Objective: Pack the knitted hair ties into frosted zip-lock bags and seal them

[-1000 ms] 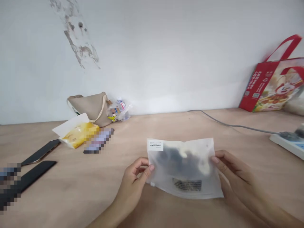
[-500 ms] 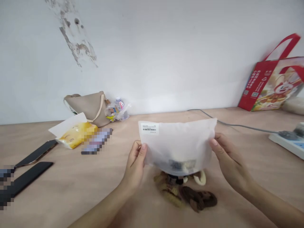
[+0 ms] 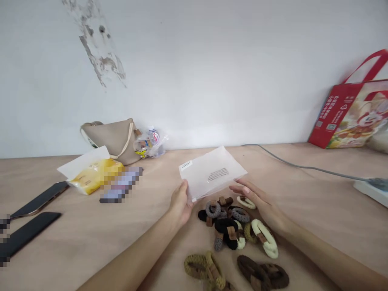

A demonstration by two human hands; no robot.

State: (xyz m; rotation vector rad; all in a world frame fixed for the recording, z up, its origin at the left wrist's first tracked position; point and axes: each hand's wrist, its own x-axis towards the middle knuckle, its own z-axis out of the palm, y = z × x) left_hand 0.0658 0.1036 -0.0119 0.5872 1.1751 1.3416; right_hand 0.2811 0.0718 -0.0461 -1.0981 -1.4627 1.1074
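A frosted white zip pouch (image 3: pixel 209 169) with a barcode label and printed text lies tilted above the table. My left hand (image 3: pixel 181 202) pinches its near left corner, thumb on top. Close to the pouch's right edge, my right hand (image 3: pixel 260 200) has its fingers stretched out, apparently not gripping anything. Below the pouch is a loose pile of fabric hair ties: a black one (image 3: pixel 227 232), grey ones (image 3: pixel 241 214), a cream one (image 3: pixel 266 238). Nearer to me lie olive hair ties (image 3: pixel 206 266) and dark brown hair ties (image 3: pixel 260 273).
On the left are a yellow tissue pack (image 3: pixel 97 173), a phone (image 3: pixel 39 198), a black slab (image 3: pixel 30 234) and a blurred-out flat item (image 3: pixel 123 184). A beige bag (image 3: pixel 106 137) and a bagged bottle (image 3: pixel 151 141) stand by the wall. At right: red tote (image 3: pixel 348 109), grey cable (image 3: pixel 291 163), power strip (image 3: pixel 370 194).
The pouch, held upright in both hands before, has been lowered and tipped back away from me. My right hand has let go of it. The hair tie pile is now uncovered.
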